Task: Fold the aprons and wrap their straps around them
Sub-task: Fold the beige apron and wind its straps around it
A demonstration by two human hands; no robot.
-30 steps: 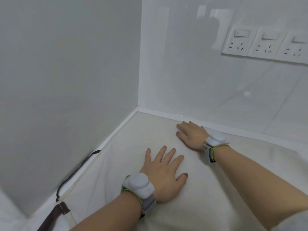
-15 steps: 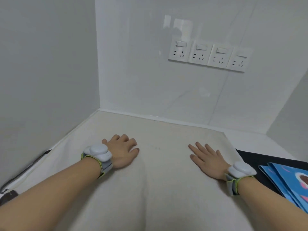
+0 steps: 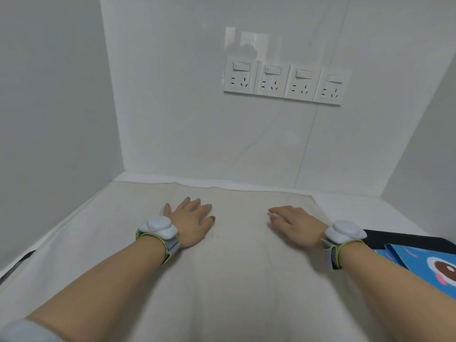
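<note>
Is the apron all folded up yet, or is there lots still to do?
Not yet. The cream apron is laid out flat on the counter, so spreading looks done. Right now the left hand and right hand rest flat on it, as if smoothing it. No fold shows. A dark strap lies loose at the left edge, so folding and wrapping the straps are left. Blue things wait at the right.

Both bare forearms wear white rounded wrist devices (image 3: 158,227) on grey, lime-edged straps (image 3: 332,253); grey sleeve cuff (image 3: 27,332).
</note>
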